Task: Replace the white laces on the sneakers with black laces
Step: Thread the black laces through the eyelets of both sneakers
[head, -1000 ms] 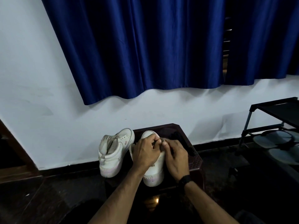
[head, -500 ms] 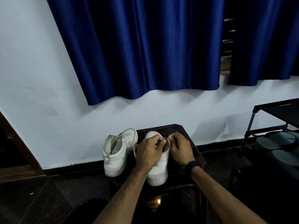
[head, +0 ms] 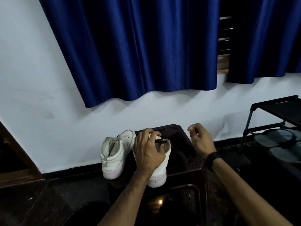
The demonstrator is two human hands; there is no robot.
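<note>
Left hand [head: 147, 154] is draped over the top of the right-hand sneaker [head: 160, 170], fingers curled down at its opening, grip pinching a short dark lace end [head: 160, 141] that sticks out just past the fingertips. Right hand [head: 202, 141] hangs in the air off to the right of that sneaker, not touching it, fingers curled in loosely with nothing visible in the grip. There's a dark watch [head: 213, 158] on that wrist.

Both shoes stand heel toward the camera on a small dark worktop [head: 184, 162] pushed against a white wall [head: 57, 128]. The other sneaker [head: 114, 154] sits just left of the first one, almost touching. Blue curtains [head: 138, 46] hang above, and a black shoe rack [head: 276, 124] holding slippers is well off to the right.

Most of the held sneaker's lacing is hidden under the hand, and the dark lace blends into the dark worktop, so I can't tell where the rest of it runs.
</note>
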